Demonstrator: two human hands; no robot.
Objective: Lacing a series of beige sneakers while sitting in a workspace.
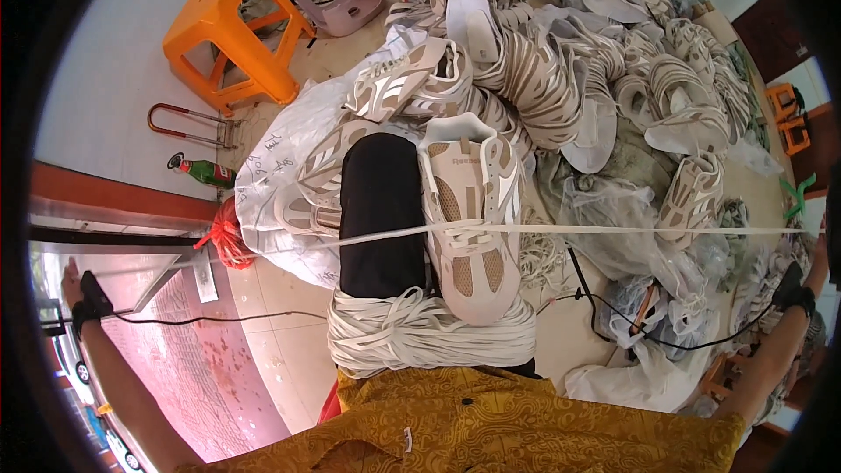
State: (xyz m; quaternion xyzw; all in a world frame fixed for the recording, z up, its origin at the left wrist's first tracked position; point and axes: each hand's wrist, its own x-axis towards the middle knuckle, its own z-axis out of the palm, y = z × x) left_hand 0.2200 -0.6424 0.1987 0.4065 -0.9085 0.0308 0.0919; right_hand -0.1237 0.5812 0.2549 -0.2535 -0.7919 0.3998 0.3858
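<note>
On the lap, centre of view: a beige and white shoe [470,219] is lying with its toe toward the person and its tongue pointing away, beside a black-clad leg [380,210].
Shoe's look: white trim is framing tan mesh panels; pale stripes are running along the side; the upper is looking unworn.
Lace: a long white lace [613,229] is running through the shoe's eyelets and stretching taut in a near-straight line out to both sides.
Left hand: the left hand [77,285] is reaching far out to the left edge of the picture, wearing a black wrist strap with a thin cable; it is well apart from the shoe, and I cannot tell whether its fingers are closed on the lace end.
Right hand: the right hand [793,285] is stretching far out to the right edge, also strapped in black; its fingers are too dark and small to judge, so I cannot tell their state.
Bundle: a thick bunch of white laces [420,333] is lying across the lap, touching the shoe's toe.
Pile: a heap of matching shoes [596,61] is spreading behind, with clear plastic bags [613,228] beside it.
Floor: an orange stool [235,31] is standing at the upper left, near a green bottle [203,172].
</note>
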